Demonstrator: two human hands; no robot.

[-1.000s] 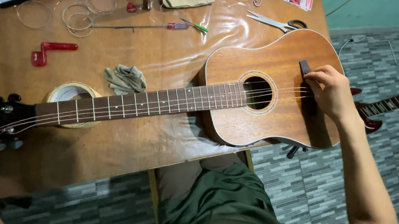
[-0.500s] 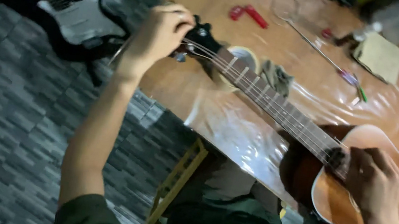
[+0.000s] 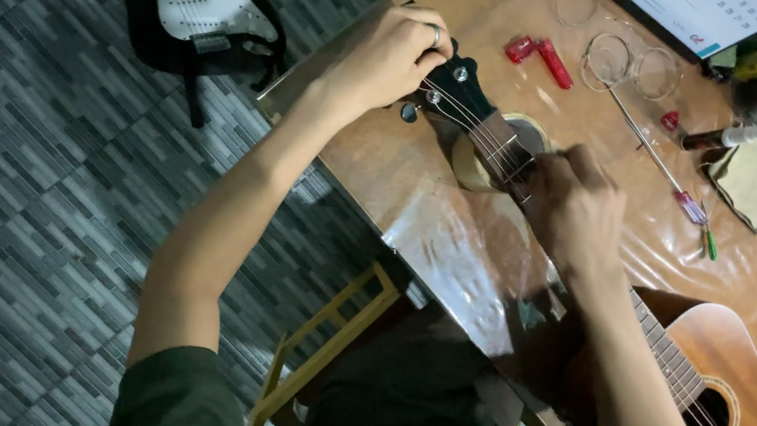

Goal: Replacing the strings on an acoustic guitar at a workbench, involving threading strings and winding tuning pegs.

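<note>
the acoustic guitar [image 3: 724, 400] lies across the surface [image 3: 454, 245], strings already running to its headstock [image 3: 453, 93]. left hand [image 3: 383, 57] fingers pinch a tuning peg; right hand [image 3: 574, 209] fingers press strings near the nut. tightening looks unfinished; spare string coils [image 3: 630, 65] lie nearby.

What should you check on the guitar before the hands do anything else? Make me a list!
1. Left hand on the headstock tuners: ok.
2. Right hand pressing the strings near the nut: ok.
3. Acoustic guitar lying flat on the table: ok.
4. Strings seated in their slots: cannot tell.
5. Roll of tape under the neck as a rest: ok.
6. Screwdriver clear of the hands: ok.
</note>
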